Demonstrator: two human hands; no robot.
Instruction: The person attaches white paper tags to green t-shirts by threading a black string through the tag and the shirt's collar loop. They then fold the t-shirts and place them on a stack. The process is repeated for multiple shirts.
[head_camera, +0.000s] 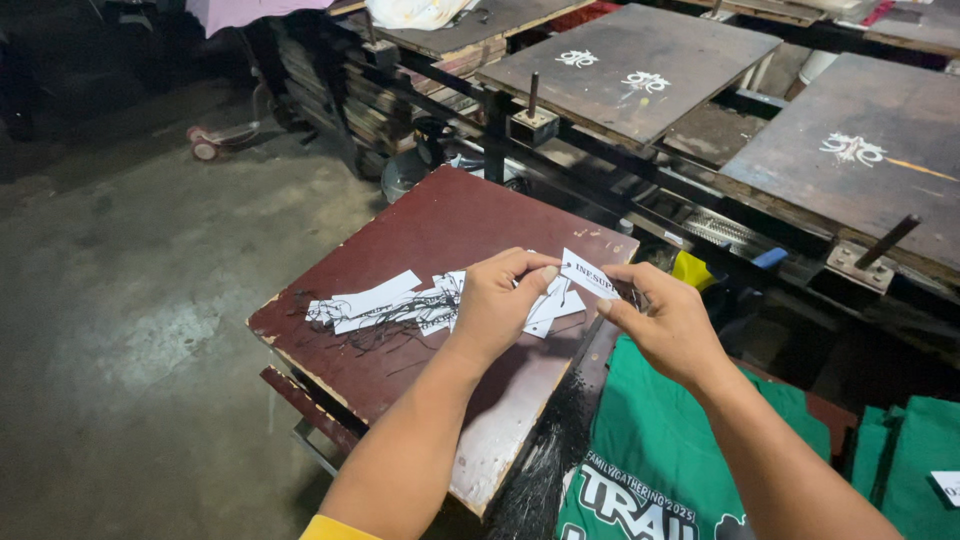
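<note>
1. Centre of frame: we see our left hand and right hand both pinching one small white paper tag with black print, held just above the board edge.
2. Left hand: thumb and forefinger closed on the tag's left end, other fingers curled under.
3. Right hand: fingertips closed on the tag's right end, palm turned down.
4. Below the left hand, centre-left of frame, a loose pile of white paper tags with thin black strings lies on a dark red rectangular wooden board; the left hand partly covers the pile's right side.
5. Board corners are chipped and the near edge is worn pale.
6. Lower right of frame: a green printed cloth garment lies under the right forearm, touching the board's right edge.
7. Bundle of black threads hangs between board and garment, bottom centre.
8. Upper right: dark flat printing pallets with white ink marks on a black metal frame, well apart from the hands.
9. Left half: bare grey concrete floor.
</note>
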